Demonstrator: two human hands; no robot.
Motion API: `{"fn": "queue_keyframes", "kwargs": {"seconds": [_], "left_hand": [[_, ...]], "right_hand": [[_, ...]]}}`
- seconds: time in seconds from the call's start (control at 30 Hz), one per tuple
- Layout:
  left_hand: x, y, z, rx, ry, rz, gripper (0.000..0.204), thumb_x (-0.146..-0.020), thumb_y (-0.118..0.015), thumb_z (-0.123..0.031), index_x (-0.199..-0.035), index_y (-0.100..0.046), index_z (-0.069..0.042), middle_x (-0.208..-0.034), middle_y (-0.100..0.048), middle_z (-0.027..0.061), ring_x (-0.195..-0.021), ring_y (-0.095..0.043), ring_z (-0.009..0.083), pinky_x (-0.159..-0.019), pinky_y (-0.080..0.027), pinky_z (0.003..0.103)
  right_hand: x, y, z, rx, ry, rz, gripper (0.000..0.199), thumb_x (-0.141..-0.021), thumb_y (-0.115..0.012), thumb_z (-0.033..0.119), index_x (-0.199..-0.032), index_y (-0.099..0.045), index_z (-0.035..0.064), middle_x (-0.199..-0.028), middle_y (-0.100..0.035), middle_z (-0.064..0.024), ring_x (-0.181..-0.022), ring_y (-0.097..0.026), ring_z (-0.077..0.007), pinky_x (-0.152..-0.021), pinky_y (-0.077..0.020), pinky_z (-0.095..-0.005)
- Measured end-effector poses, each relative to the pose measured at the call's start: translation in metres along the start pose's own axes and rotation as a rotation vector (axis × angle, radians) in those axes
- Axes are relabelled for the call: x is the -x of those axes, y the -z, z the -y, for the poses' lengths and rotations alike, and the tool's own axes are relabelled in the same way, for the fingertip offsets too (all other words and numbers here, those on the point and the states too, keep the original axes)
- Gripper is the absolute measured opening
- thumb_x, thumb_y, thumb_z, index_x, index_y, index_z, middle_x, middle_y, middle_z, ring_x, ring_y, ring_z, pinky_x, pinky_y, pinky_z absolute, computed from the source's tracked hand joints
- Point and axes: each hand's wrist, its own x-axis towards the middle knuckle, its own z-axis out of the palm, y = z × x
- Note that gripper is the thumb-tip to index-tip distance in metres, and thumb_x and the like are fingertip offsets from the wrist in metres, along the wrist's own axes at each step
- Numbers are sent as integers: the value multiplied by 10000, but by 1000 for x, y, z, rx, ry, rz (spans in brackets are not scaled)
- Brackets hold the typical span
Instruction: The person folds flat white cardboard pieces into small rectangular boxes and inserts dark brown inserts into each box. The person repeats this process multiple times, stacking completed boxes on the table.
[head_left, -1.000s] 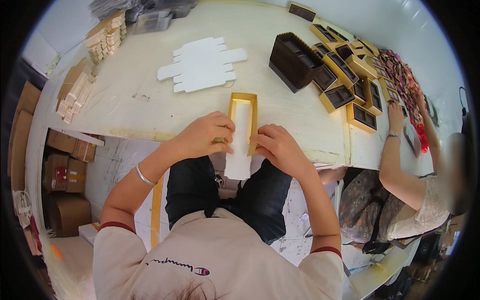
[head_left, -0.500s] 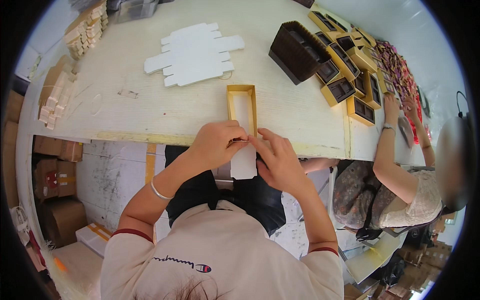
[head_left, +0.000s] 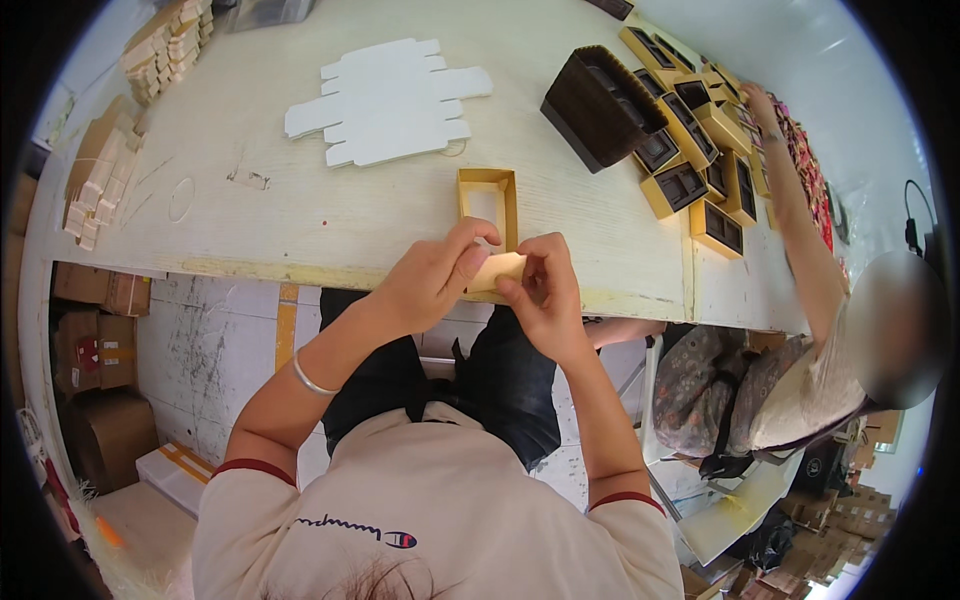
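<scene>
A long, narrow gold cardboard box (head_left: 512,205) lies at the table's front edge, its far end standing up with gold walls. Its near end flap (head_left: 497,272) is turned up between my two hands. My left hand (head_left: 437,272) grips the flap's left side, thumb against it and index finger curled above. On the right side my right hand (head_left: 545,298) pinches the flap between thumb and fingers. The lower part of the box is partly hidden by my hands.
Flat white box blanks (head_left: 385,103) lie stacked ahead. Dark brown plastic trays (head_left: 600,108) stand nested to their right, beside several gold boxes with dark inserts (head_left: 720,228). Bundled blanks (head_left: 100,185) line the left edge. A co-worker's arm (head_left: 805,220) reaches across on the right.
The near flap that hung flat below the table edge is now folded up toward the box. My right fingers have curled in around it. The co-worker's arm has reached farther away.
</scene>
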Motion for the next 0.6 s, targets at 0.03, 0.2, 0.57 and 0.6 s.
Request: {"fn": "queue_keyframes", "kwargs": {"seconds": [0.03, 0.2, 0.57, 0.6], "left_hand": [[0, -1, -2, -24, 65, -13, 223, -1000, -405, -149, -1192, -463, -51, -861, -626, 143, -689, -592, 236, -671, -469, 321], [-6, -18, -2, -126, -58, -257, 194, -951, -494, -74, -1142, -487, -38, -902, -592, 155, -727, -586, 278, -667, -457, 321], [14, -12, -6, -261, -194, -188, 158, -826, -628, -17, -982, -601, -11, -1018, -615, 91, -762, -604, 255, -655, -499, 323], [15, -15, 1, -386, -323, -266, 164, -804, -640, -13, -966, -614, -15, -1006, -618, 86, -748, -601, 261, -641, -501, 333]], "right_hand": [[1, -2, -5, -108, -87, -21, 254, -804, -662, -60, -1024, -562, 18, -899, -462, -95, -650, -457, -156, -566, -405, -270], [4, -11, 5, 289, 117, -63, 312, -781, -680, -62, -1066, -576, 10, -1009, -469, -118, -614, -455, -156, -548, -423, -280], [0, -4, 3, 601, 449, 17, 246, -702, -673, -31, -935, -598, -4, -918, -539, -112, -649, -562, -238, -555, -474, -351], [-2, -3, 6, 628, 448, 46, 207, -701, -661, -26, -894, -590, -1, -879, -538, -99, -654, -569, -244, -554, -473, -355]]}}
